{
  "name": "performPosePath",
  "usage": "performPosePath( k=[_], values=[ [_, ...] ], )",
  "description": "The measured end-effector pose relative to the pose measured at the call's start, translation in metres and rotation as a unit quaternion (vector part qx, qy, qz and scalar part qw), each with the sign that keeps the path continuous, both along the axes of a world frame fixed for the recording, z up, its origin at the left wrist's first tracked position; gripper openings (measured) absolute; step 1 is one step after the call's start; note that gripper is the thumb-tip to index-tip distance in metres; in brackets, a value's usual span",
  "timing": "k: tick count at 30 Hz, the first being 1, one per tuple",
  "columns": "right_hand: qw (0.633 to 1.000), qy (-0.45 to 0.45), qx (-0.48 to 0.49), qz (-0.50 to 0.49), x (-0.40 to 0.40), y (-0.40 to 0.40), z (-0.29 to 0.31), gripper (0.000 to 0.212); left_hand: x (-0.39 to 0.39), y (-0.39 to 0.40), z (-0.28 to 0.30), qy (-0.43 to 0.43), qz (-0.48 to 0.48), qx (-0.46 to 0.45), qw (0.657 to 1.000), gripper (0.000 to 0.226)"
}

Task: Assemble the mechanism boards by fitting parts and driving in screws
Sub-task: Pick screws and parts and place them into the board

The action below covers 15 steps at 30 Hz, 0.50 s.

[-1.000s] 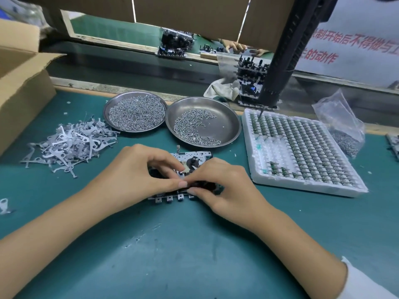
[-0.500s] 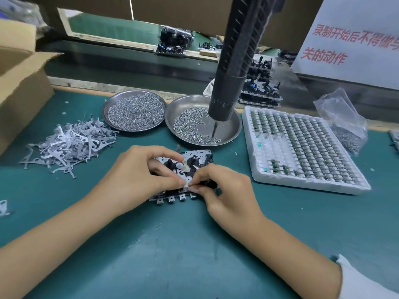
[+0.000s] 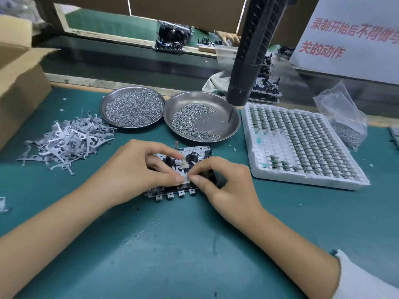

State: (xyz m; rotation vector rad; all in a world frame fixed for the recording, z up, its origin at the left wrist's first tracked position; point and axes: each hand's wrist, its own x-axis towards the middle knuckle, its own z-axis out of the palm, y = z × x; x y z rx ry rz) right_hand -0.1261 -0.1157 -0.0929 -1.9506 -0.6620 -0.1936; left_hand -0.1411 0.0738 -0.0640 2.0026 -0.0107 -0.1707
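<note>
Teal-green work mat (image 3: 194, 244) is seen across the bench. Far left of centre, a round steel dish heaped with small silver screws (image 3: 132, 110) is set; just right of it, a second round steel dish with fewer screws (image 3: 201, 118). A pile of flat grey stamped metal levers (image 3: 64, 141) is spread at the left, beside a brown cardboard box (image 3: 19, 78). A white foam tray of small green-and-metal parts (image 3: 300, 143) is laid at the right, a clear plastic bag of screws (image 3: 343, 119) past it. A black hanging electric screwdriver (image 3: 248, 52) is hung over the second dish, blocking part of the far bench. White sign (image 3: 349, 35) at far right, red Chinese text, partly cut off: "录制开始后不得做", "关的动作".

The metal mechanism board with black rollers (image 3: 190, 160) is laid flat on the mat, centre, partly covered by both hands. Left hand (image 3: 133, 169) is curled on the board, thumb and forefinger pinching it. Right hand (image 3: 226, 182) is curled too, fingertips pinching a small pale part against the board, meeting the left fingertips.
</note>
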Motion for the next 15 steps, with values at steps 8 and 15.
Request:
performPosePath(
  k=[8, 15],
  values=[
    [0.979, 0.124, 0.155, -0.043, 0.010, -0.003, 0.007, 0.020, 0.000, -0.002, -0.002, -0.024, -0.006, 0.014, 1.000, 0.034],
    [0.987, 0.066, 0.130, -0.075, 0.011, -0.001, 0.005, 0.020, 0.016, 0.009, 0.004, -0.169, 0.079, 0.029, 0.982, 0.014]
  ],
)
